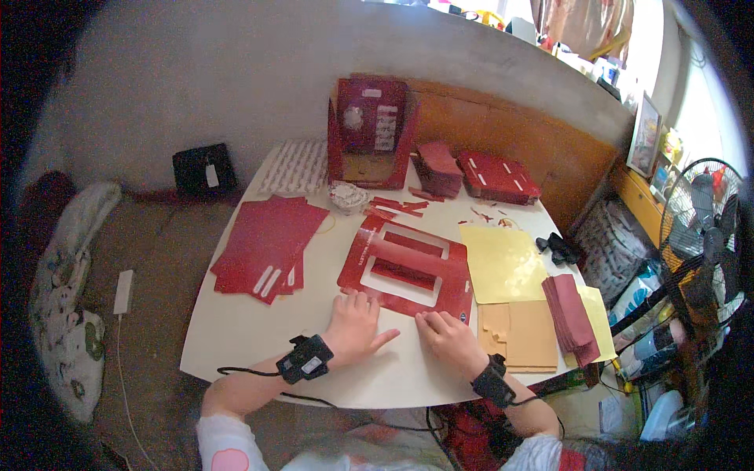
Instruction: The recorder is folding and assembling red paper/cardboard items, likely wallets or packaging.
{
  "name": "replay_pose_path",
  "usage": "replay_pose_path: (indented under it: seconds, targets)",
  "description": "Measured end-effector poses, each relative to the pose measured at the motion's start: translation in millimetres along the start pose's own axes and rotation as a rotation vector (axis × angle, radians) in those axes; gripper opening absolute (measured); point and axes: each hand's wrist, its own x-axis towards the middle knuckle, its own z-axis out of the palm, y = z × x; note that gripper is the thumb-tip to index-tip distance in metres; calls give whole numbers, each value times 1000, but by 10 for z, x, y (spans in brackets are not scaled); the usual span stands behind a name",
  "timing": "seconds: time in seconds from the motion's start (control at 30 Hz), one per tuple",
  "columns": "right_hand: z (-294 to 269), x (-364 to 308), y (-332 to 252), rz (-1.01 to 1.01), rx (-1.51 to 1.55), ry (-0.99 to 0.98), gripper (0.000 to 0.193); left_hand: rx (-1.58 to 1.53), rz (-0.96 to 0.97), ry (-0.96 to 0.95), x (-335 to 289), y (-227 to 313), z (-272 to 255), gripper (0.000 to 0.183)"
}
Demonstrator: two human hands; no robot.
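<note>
Hands: two, each wearing one black wrist device; left hand (353, 324) and right hand (449, 336) both rest at the near edge of the windowed card.
Left fingers: fairly close together on the card's edge, thumb spread wide.
Right fingers: bent and narrow at the edge; cannot tell whether they pinch it.
Windowed card: one red printed cardboard sheet (404, 255), with two rectangular windows, lying at the middle of the white bench (259, 336).
Red sheets: one fanned pile (263, 235) left of the windowed card, two white slots showing side by side on it; sheet count unclear.
Yellow sheets: two, one large (503, 263) beside the card, one (598, 322) partly under a dark red stack (569, 318).
Tan cardboard: one pile (534, 336), just beside the dark red stack.
Far side: one upright red box (373, 125), one maroon stack (438, 169), one slotted red stack (497, 177).
Fan: one, black (707, 228), at right.
</note>
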Motion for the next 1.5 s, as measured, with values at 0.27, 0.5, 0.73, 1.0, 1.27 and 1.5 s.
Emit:
replay_pose_path:
  seconds: [0.27, 0.5, 0.73, 1.0, 1.27, 1.5]
  targets:
    - [-107, -182, -1, 71, -52, -96, 44, 54, -52, -52, -49, 26, -34, 78]
    - [-99, -177, 53, 26, -118, 32, 35, 28, -46, -58, 0, 14, -86, 69]
    - [-19, 59, 232, 80, 70, 141, 25, 95, 126, 363, 99, -111, -60, 39]
    - [267, 319, 166, -49, -95, 113, 18, -31, 346, 458, 267, -406, 157, 15]
    - [215, 242, 108, -72, -131, 101, 18, 6, 444, 353, 217, -398, 62, 7]
    - [81, 201, 201, -136, 407, 73, 18, -225, 362, 389, 204, -334, -127, 20]
